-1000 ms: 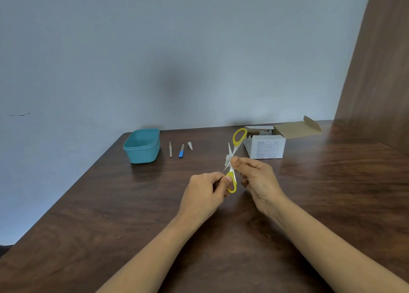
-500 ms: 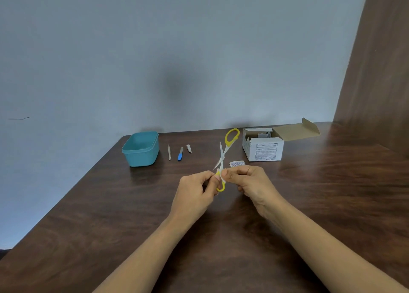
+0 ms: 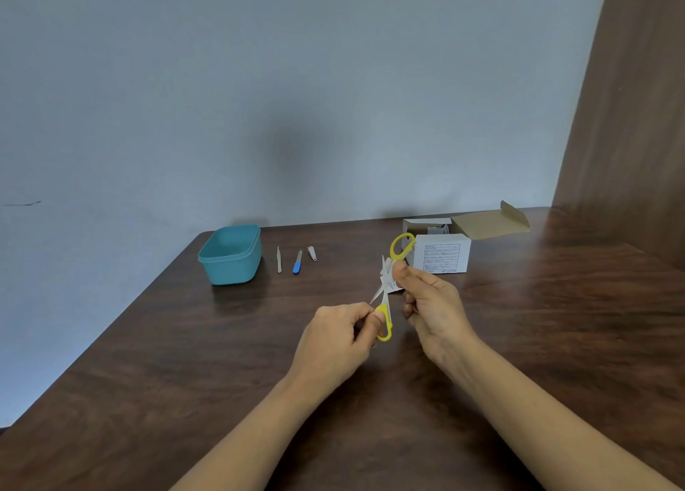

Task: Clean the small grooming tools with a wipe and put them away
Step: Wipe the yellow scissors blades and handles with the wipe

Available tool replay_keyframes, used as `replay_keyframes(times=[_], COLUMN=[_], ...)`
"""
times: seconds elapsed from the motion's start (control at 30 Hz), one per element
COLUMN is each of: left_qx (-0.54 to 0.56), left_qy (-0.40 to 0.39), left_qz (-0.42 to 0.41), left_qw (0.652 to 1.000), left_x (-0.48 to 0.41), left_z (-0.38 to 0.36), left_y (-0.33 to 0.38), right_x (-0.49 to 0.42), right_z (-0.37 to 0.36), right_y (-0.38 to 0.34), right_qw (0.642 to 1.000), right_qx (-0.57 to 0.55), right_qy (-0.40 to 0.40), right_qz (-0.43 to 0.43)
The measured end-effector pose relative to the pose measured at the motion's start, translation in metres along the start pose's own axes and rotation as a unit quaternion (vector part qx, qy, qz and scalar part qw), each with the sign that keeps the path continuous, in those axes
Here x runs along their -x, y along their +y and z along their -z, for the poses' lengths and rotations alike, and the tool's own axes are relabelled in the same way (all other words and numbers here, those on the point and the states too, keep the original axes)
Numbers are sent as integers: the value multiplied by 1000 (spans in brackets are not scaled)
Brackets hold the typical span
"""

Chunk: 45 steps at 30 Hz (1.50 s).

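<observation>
Pinching wipe (image 3: 390, 285) against scissors (image 3: 386, 316) blade, right fingers (image 3: 402, 270).

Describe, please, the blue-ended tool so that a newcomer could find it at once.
On the wooden table, find the teal tub near the far left corner. Right of it lie a pale stick, the blue-ended tool and a metal clipper. Only the middle one has colour.

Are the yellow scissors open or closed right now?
Open. The scissors have their yellow loops far apart, one gripped by the left hand, the other above the right hand, which pinches a wipe against a blade.
</observation>
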<state>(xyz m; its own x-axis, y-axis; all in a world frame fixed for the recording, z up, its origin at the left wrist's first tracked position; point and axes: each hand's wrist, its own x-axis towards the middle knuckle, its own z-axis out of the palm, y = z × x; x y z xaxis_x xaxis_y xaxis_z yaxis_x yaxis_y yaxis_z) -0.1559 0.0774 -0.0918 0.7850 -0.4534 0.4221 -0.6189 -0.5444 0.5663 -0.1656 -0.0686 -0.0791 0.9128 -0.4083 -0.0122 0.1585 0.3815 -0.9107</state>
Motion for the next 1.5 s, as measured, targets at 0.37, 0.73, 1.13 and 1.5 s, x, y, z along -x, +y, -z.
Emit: replay_keyframes(times=[0.37, 0.73, 1.13, 1.5], left_qx=[-25, -43, -86, -92], left_qy=[20, -16, -12, -29], left_qz=[0, -5, -7, -17], left_qw=[999, 999, 996, 995], left_x=[-3, -3, -4, -4], left_z=[5, -1, 3, 1], left_y=[-5, -4, -9, -7], right_x=[2, -3, -3, -11], right_z=[0, 3, 1, 2], right_y=[8, -3, 23, 17], right_qw=[995, 996, 999, 988], right_qx=[76, -78, -31, -136], right_qy=[-46, 53, -26, 55], right_qz=[-42, -11, 32, 39])
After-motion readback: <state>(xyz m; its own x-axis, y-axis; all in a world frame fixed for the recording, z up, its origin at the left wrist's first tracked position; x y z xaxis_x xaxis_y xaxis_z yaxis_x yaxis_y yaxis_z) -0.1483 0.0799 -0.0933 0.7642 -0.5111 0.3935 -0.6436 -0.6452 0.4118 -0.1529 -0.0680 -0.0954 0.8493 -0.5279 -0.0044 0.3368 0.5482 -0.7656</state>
